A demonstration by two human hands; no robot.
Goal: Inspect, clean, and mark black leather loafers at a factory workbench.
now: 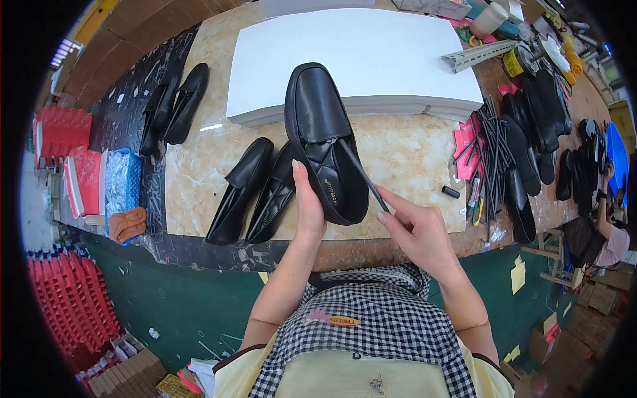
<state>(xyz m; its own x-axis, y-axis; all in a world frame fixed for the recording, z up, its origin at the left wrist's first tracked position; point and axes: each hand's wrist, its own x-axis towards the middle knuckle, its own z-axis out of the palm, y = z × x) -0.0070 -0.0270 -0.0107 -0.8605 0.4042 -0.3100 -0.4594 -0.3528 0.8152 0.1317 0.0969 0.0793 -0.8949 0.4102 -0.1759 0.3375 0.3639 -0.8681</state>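
Note:
A black leather loafer is held up above the table, its toe pointing away from me and its opening facing up. My left hand grips it by the left side near the heel, thumb along the outer edge. Between the thumb and fingers of my right hand is a thin dark stick. The stick slants into the shoe's opening; its far end is hidden under the vamp. Just left of my left hand, a black loafer and another black loafer lie side by side, the second partly covered by the held shoe.
A stack of white sheets lies behind the held shoe. To the right are a bundle of dark sticks, pens and several black shoes. At left stand a blue basket and two loafers. Another person is far right.

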